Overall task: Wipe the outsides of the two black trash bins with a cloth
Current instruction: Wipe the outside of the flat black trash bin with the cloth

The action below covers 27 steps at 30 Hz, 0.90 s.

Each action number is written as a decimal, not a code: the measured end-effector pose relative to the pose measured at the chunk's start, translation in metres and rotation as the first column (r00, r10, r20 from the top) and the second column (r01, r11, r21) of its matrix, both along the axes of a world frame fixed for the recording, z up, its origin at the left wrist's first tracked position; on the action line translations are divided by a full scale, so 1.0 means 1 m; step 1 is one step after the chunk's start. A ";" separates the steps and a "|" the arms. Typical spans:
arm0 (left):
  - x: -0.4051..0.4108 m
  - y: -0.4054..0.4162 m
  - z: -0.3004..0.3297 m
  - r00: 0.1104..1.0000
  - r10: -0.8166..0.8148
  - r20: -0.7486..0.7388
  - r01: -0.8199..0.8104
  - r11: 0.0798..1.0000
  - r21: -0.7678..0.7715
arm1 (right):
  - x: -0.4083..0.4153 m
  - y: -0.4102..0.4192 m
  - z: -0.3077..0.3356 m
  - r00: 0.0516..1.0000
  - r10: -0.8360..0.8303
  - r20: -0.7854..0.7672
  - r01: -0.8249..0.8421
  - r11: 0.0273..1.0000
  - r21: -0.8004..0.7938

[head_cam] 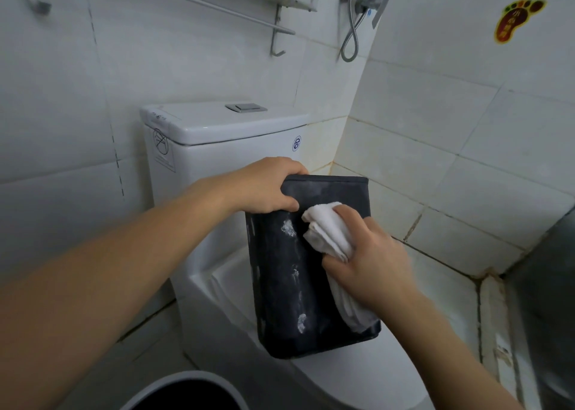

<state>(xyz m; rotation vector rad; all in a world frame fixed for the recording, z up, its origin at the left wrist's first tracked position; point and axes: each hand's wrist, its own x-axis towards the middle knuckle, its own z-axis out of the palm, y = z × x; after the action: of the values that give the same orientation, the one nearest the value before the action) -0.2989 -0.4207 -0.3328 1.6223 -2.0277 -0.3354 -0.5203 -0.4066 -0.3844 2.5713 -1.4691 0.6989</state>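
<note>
While the left hand (pixel 264 185) grips the black bin (pixel 298 269) by its rim at frame centre, the right hand (pixel 370 260) grips a white cloth (pixel 326 232) pressed against its side.

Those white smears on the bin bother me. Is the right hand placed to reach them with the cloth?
Probably yes. The right hand presses the cloth on the bin just beside the upper smear, with nothing between.

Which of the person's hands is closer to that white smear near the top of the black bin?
Left. The left hand grips the black bin rim just above the white smear; the right hand, holding the cloth, is farther right.
</note>
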 end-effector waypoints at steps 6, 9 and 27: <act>-0.001 0.000 0.001 1.000 -0.025 -0.012 0.025 1.000 -0.012 | 0.012 -0.010 0.010 0.999 -0.005 0.050 0.005 1.000 -0.006; -0.001 -0.001 0.000 1.000 -0.024 -0.009 0.024 0.999 -0.021 | 0.001 -0.004 0.006 0.999 0.022 -0.024 -0.022 1.000 -0.015; -0.002 -0.002 0.002 0.997 -0.022 -0.074 0.023 1.000 0.005 | -0.010 -0.007 0.004 0.999 0.030 0.024 -0.031 0.998 0.048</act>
<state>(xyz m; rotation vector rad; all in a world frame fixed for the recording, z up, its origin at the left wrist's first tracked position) -0.3010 -0.4225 -0.3304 1.5682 -1.9928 -0.4033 -0.5302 -0.4139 -0.3804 2.6353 -1.4748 0.7086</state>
